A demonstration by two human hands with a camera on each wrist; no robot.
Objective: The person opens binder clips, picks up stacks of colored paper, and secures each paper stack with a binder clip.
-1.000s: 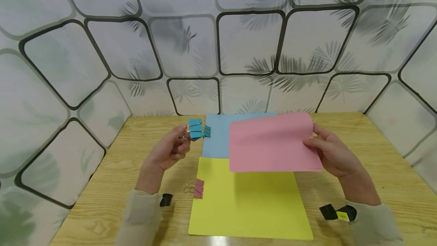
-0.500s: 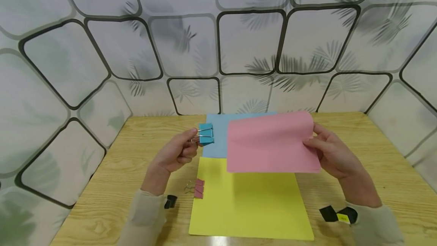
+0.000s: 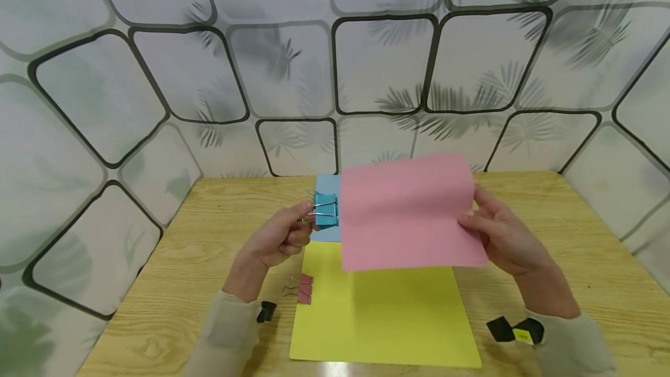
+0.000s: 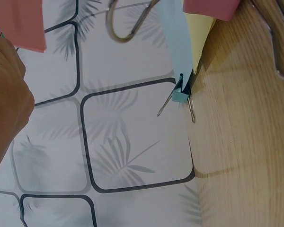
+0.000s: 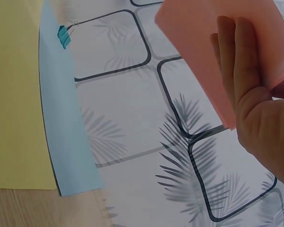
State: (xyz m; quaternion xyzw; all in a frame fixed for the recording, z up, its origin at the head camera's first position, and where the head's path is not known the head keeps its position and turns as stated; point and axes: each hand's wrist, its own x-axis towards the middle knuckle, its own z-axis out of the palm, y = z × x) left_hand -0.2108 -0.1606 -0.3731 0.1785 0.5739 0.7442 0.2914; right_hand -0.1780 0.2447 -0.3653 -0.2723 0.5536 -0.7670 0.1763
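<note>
My left hand [image 3: 282, 236] pinches the wire handles of a light-blue binder clip [image 3: 325, 209] between thumb and fingers. The clip's mouth faces right, right at the left edge of a pink sheet stack [image 3: 405, 214]. That stack is raised over the table, its top edge curling back. On its right side my right hand [image 3: 505, 237] grips it, thumb in front; in the right wrist view, straight fingers [image 5: 246, 56] lie along its other face. Only a sliver of the held clip shows in the left wrist view, beside the hand [image 4: 7, 85].
Yellow paper [image 3: 387, 319] lies in front, with a pink binder clip [image 3: 305, 288] on its left edge. Behind it is blue paper [image 3: 327, 182], partly covered by the pink stack. Another teal binder clip [image 4: 181, 96] sits on the blue paper's edge. A patterned wall [image 3: 293, 74] closes off the wooden table [image 3: 173, 260].
My left hand has moved right with the light-blue binder clip, up to the pink stack's edge. My right hand has brought the stack slightly left, its top edge rising.
</note>
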